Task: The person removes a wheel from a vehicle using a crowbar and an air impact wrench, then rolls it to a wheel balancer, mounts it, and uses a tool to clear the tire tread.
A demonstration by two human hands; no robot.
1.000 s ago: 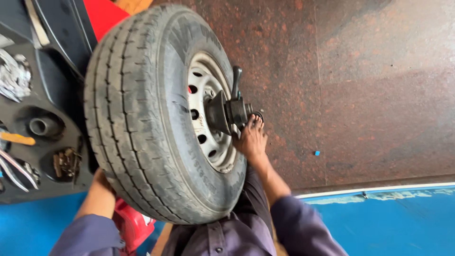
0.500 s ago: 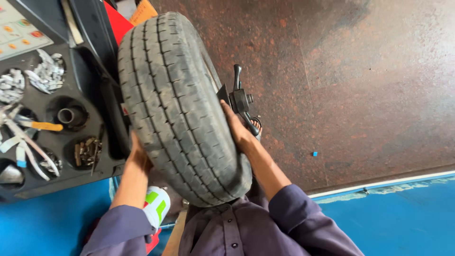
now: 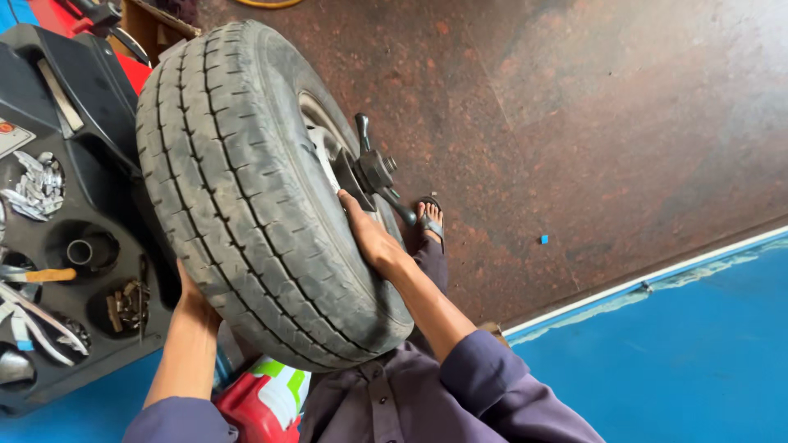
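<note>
One tyre point(image 3: 246, 189) on a wheel, mounted upright on the shaft of a black balancing machine point(image 3: 74, 205), tread facing the camera; since the picture half a second earlier the view has shifted, so the tyre now sits higher and more to the left, more of the pale steel rim point(image 3: 324, 148) shows on its right side, and a sandalled foot point(image 3: 428, 220) has come into view on the floor. A second ago the right hand was at the hub nut; now it lies on the sidewall. Tyre looks worn: dark grey rubber, long ribbed grooves, dusty shoulders, scuffed sidewall. One black clamp nut with two handles point(image 3: 373, 172) sits on the hub centre, just beside the fingertips. Right hand point(image 3: 369, 238): grip flat and open, palm pressed on the tyre's right sidewall, fingers spread towards the hub, closed on nothing. Left hand point(image 3: 190, 299): under the tyre's left edge, touching the tread, fingers hidden behind the rubber, so cannot tell how far the grip is closed. Two purple-grey sleeves at the bottom. Machine tray on the left holds a pile of metal wheel weights point(image 3: 37, 184), one round cup point(image 3: 80, 252), pliers with pale handles point(image 3: 33, 320). Reddish-brown floor point(image 3: 574, 107), one blue painted strip point(image 3: 681, 353) with a white edge line, one small blue speck point(image 3: 543, 239) on the floor.
</note>
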